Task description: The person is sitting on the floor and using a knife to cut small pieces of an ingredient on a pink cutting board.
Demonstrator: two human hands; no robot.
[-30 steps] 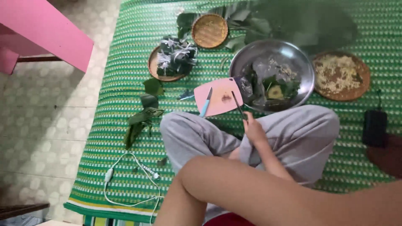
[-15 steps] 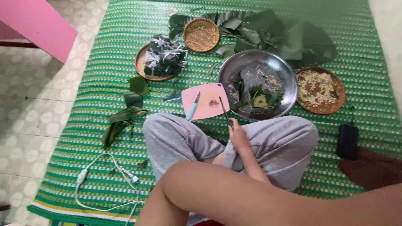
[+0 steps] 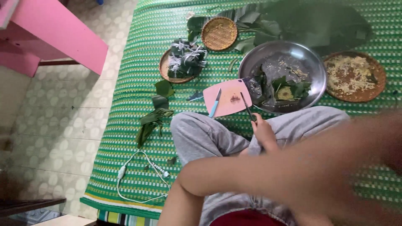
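Observation:
I sit cross-legged in grey trousers [image 3: 201, 136] on a green woven mat [image 3: 138, 83]. My right hand [image 3: 264, 133] rests between my knees, shut on a thin dark stick-like tool [image 3: 247, 106] that points at a pink cutting board [image 3: 230, 94]. A blue-handled knife [image 3: 215, 103] lies on that board. My left arm [image 3: 268, 175] crosses the foreground, blurred, and its hand is lost in blur at the right edge. Just beyond the board stands a metal bowl [image 3: 253, 60] holding leaves and a yellow filling.
A woven tray of pale grain mix [image 3: 354, 75] sits right of the bowl. A small empty basket [image 3: 219, 33], a plate of tied leaf parcels [image 3: 183, 60] and large banana leaves [image 3: 301, 21] lie farther back. Leaf scraps [image 3: 151, 118], a white cable [image 3: 134, 175], a pink table [image 3: 54, 39] at left.
The view has shifted right and down over the mat. My left arm has swung up across the foreground and blurred. My right hand stays by the board with the tool.

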